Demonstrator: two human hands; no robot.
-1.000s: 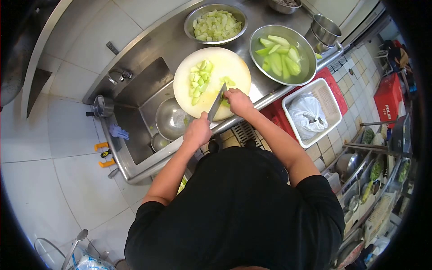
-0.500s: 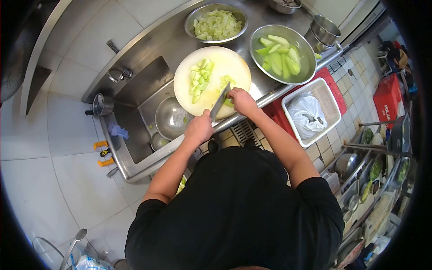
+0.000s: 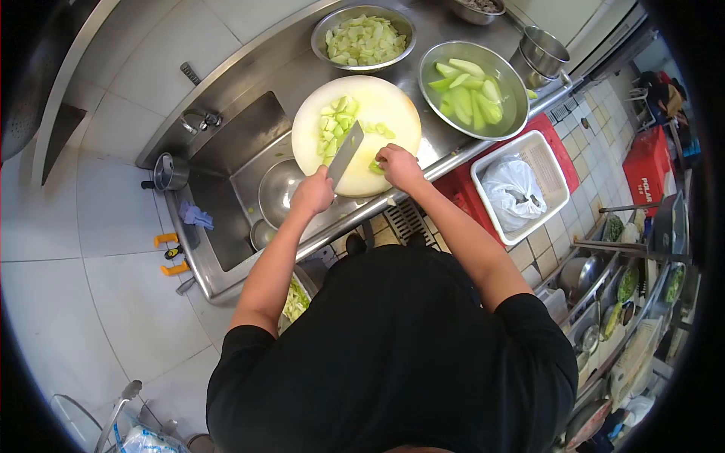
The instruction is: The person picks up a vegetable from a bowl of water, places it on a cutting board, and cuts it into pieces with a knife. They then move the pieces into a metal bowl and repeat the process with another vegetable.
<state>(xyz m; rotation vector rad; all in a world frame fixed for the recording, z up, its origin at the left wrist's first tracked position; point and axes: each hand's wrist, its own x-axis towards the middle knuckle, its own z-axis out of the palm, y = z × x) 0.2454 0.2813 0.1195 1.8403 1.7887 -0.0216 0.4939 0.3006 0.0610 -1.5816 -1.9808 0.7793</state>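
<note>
A steel counter [image 3: 272,64] ran along the tiled wall, with a sink [image 3: 226,174] sunk into its left part and a tap [image 3: 198,119] behind it. In the sink sat an empty steel bowl [image 3: 283,198], partly under the edge of the board. A round pale board [image 3: 389,106] lay on the counter in front of the person, overhanging the sink. Behind it stood a bowl of chopped pieces [image 3: 363,38]; to its right, a larger bowl of green wedges in water [image 3: 473,89], and beyond that a small steel pot [image 3: 545,50]. Below the counter edge to the right, a white basket [image 3: 545,164] held a plastic bag [image 3: 515,196] and rested on a red crate [image 3: 563,140].

The left hand [image 3: 313,192] had its fingers wrapped tight round the handle of a cleaver [image 3: 346,153], whose blade lay flat and angled over the board, just beside a heap of cut pieces [image 3: 336,123] on the board's left half. The right hand [image 3: 398,166] pressed its curled fingers onto a small green piece [image 3: 376,167] at the near edge of the board; most of that piece was hidden under the hand. A few loose cuts [image 3: 381,130] lay between blade and right hand.
</note>
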